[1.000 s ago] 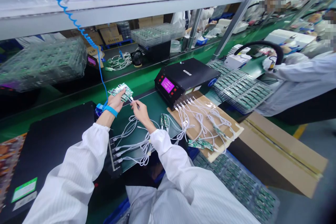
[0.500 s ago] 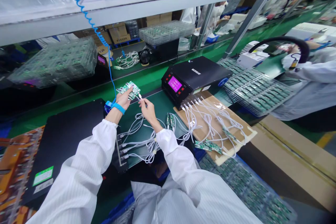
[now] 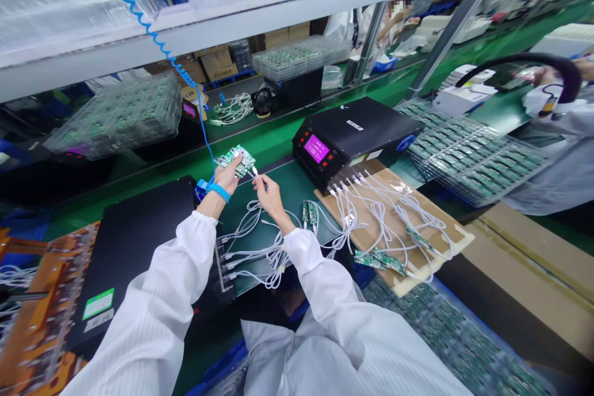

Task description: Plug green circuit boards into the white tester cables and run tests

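Note:
Green circuit boards (image 3: 244, 163) are gripped in my left hand (image 3: 226, 178), its thumb lying over them; a blue wrist strap circles that wrist. Close on their right, my right hand (image 3: 269, 193) pinches a white cable plug (image 3: 255, 171) at the boards' edge. Whether the plug is fully seated cannot be made out. White cables (image 3: 273, 257) lie bundled on the green mat below my hands. Two small boards (image 3: 309, 213) with cables rest on the mat right of my right hand.
A black tester (image 3: 357, 130) with a pink screen stands to the right, its cables running over a cardboard sheet (image 3: 403, 288) with more boards. Board trays (image 3: 477, 154) lie beyond. A black box (image 3: 134, 253) is at left; a shelf crosses above.
The whole view has shifted, so the scene sits slightly further right. Both hands keep their hold on the boards and the plug.

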The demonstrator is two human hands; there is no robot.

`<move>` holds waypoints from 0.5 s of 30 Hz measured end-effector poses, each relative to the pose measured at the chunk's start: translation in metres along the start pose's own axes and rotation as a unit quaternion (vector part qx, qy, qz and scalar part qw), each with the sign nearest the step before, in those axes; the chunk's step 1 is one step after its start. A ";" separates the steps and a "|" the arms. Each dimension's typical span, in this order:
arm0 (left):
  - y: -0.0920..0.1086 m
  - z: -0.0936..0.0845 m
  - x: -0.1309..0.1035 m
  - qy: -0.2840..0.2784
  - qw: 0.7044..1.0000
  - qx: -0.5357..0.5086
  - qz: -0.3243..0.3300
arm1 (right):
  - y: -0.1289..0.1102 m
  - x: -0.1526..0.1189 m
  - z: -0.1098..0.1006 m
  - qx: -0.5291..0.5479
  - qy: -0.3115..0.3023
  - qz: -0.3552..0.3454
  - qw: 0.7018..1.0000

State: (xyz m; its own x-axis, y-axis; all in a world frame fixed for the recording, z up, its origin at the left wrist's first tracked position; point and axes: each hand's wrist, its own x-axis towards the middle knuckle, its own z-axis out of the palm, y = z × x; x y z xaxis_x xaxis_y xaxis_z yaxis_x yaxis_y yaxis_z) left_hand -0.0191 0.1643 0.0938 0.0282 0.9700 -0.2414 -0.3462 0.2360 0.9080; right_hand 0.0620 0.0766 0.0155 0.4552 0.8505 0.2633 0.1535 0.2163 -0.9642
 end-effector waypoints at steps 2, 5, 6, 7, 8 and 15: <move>0.000 0.000 0.001 0.001 1.000 0.002 0.002 | 0.001 0.000 0.000 0.002 0.004 0.000 1.000; 0.000 0.000 0.001 0.002 1.000 0.005 0.006 | 0.004 0.002 0.001 0.003 0.003 -0.003 1.000; 0.000 0.000 0.001 0.001 1.000 0.007 0.006 | 0.005 0.002 0.001 0.000 -0.003 -0.005 1.000; 0.000 0.000 0.000 0.000 1.000 0.009 0.007 | 0.006 0.003 0.000 -0.005 -0.010 -0.007 1.000; 0.001 0.000 0.000 -0.002 1.000 0.011 0.008 | 0.007 0.004 -0.001 -0.013 -0.019 -0.010 1.000; -0.003 -0.001 0.002 -0.020 0.998 0.041 0.040 | 0.009 0.006 -0.011 -0.027 -0.058 -0.020 0.998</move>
State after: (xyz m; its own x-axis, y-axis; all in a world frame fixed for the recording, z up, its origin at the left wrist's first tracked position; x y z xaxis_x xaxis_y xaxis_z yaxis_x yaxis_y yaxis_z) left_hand -0.0193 0.1655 0.0905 0.0420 0.9871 -0.1546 -0.2713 0.1602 0.9491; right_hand 0.0754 0.0783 0.0088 0.3431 0.8923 0.2933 0.2190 0.2276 -0.9488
